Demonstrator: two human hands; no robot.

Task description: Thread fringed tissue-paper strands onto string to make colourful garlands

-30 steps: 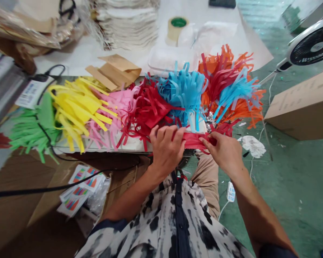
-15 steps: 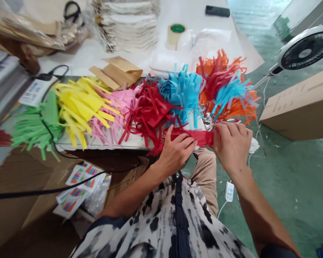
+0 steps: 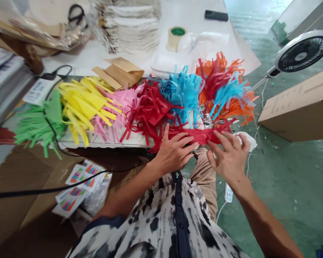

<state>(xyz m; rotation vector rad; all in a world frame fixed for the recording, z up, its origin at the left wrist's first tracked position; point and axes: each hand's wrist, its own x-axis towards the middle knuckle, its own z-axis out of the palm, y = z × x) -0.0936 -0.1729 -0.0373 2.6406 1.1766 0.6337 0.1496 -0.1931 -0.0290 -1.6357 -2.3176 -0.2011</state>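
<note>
When handling the red fringed paper strip, expect a light, soft, easily torn material: limp, thin fringes, prone to creasing and to snagging on neighbouring strands. Take hold along the uncut band, never by the fringe ends, and apply flat, gentle pressure only.

Position of strip: just in front of the person's lap, at the near edge of a pale board, just below a crumpled aluminium foil wad.

Left hand: open, palm down, fingers spread, laid on the left part of the strip, no closed grip. Right hand: open, fingers curved, fingertips at the strip's lower edge; contact not certain from this view.

Adjacent on the board: bunches of green fringed paper, yellow fringed paper, pink fringed paper, blue fringed paper and orange fringed paper. Keep loose strands clear of these bunches.

Beyond the board: kraft paper pieces, a tape roll. To the right: a desk fan, a cardboard box.
</note>
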